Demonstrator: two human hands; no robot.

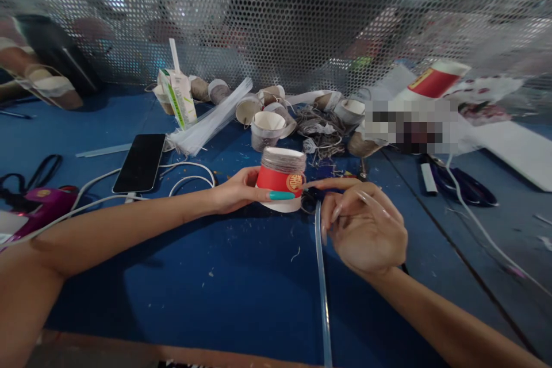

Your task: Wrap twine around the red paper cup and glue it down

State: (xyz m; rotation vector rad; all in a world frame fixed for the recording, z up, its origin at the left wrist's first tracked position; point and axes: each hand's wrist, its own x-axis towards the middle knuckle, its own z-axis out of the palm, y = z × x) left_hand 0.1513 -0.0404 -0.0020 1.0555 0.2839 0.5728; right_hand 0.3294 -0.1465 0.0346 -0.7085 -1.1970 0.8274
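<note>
A paper cup [281, 179], red and white with grey cord wound round its upper part, is held upright over the blue table. My left hand [241, 190] is wrapped round its left side, the teal thumbnail across the front. My right hand [364, 224] is on the cup's right, palm turned up, fingers apart and slightly curled. Its index fingertip is at the cup's right edge; whether it touches is hard to tell. A clear flat strip [322, 287] runs down from beside the right fingers to the table's front edge.
Behind the cup lie several cord-wrapped cups [265, 132], a tangle of grey cord [321, 129], clear strips [211, 121] and a drink carton [183, 100]. A phone [140, 163] with a white cable is at left; dark-handled scissors [466, 184] are at right. A perforated metal screen [276, 17] stands behind.
</note>
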